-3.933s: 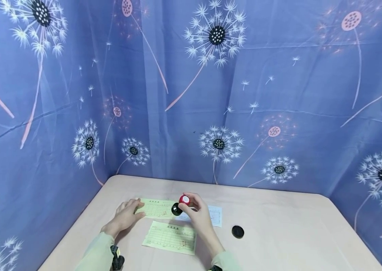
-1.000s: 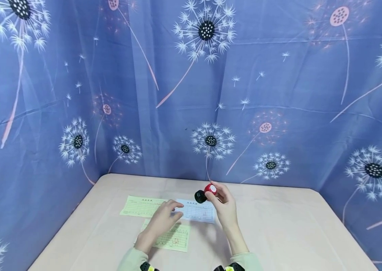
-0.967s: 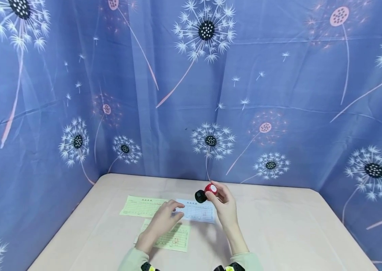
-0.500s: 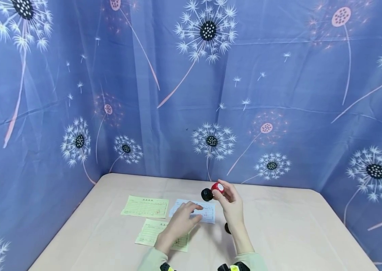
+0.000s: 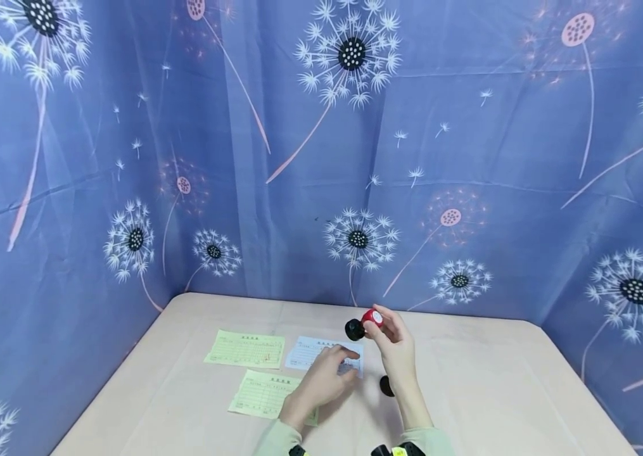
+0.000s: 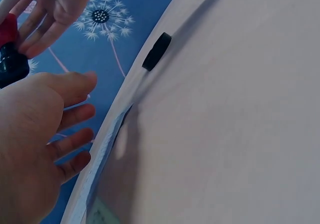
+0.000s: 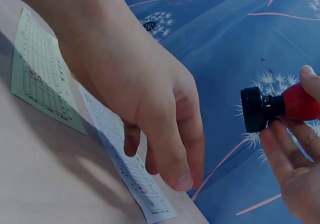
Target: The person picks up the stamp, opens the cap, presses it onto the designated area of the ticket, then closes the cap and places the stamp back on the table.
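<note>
My right hand (image 5: pixel 400 354) holds a stamp by its red knob handle (image 5: pixel 372 317), up above the table and tilted, its black round base (image 5: pixel 355 329) pointing left. In the right wrist view the stamp's black base (image 7: pixel 253 109) shows clearly, apart from the papers. My left hand (image 5: pixel 324 380) hovers over the blue printed slip (image 5: pixel 304 351) with fingers loosely bent and nothing held; it covers part of that slip and the right end of the lower green slip (image 5: pixel 261 394). A black round cap (image 6: pixel 156 52) lies on the table, partly hidden by my right forearm in the head view.
An upper green slip (image 5: pixel 245 349) with a red mark lies left of the blue slip. The pale pink tabletop (image 5: pixel 503 386) stretches away to the right. Blue dandelion-print curtains (image 5: pixel 298 253) close off the back and left sides.
My left hand has moved right, from the upper green slip's left edge to over the blue slip. My right hand has carried the stamp right, away from above the papers.
</note>
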### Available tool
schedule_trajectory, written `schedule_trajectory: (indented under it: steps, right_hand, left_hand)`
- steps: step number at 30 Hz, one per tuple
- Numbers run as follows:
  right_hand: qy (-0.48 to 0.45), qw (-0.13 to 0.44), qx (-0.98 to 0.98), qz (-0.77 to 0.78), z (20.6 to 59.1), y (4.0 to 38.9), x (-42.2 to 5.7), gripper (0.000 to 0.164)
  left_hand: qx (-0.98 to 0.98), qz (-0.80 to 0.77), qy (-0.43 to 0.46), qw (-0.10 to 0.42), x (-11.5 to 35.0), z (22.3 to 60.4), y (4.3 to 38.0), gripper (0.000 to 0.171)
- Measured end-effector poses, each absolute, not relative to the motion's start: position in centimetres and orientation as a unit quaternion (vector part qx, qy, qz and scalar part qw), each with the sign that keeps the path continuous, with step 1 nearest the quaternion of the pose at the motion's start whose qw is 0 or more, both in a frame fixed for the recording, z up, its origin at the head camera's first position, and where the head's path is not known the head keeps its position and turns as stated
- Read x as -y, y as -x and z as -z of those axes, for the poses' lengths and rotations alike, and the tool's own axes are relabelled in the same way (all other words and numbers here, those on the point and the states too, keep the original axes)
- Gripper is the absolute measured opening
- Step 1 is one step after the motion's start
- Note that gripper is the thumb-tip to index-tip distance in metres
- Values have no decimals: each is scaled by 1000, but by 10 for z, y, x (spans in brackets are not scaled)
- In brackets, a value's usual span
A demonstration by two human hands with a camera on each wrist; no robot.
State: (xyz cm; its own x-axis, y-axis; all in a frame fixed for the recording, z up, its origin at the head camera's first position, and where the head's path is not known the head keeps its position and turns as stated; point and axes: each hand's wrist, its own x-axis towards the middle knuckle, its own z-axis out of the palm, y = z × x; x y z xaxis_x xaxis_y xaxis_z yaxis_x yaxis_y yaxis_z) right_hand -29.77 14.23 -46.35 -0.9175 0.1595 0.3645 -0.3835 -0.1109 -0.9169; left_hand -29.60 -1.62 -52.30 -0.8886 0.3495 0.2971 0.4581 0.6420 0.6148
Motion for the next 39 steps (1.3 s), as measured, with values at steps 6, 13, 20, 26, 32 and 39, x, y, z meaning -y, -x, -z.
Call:
schedule_trajectory:
  steps: [6,13,20,26,32,39]
  right_hand:
    - [-82,190,635,-744,464,299,-146,36]
    - [-82,191,637,-743,462,300,-149,37]
    - [-81,193,642,-738,462,297,-153,36]
    - [-84,192,635,-743,461,299,-154,37]
    - [-76,187,632,-748,460,298,-155,37]
    - [-70,182,632,-750,460,298,-158,37]
  left_hand:
    - [900,360,234,77,3,526,297,30]
    - [903,347,240,85,-11,530,295,33]
    - [906,330,247,97,-23,539,293,40]
    - [910,318,246,105,-28,542,292,42]
    - [917,296,248,103,-30,543,291,44]
    - [934,238,246,100,-34,542,290,48]
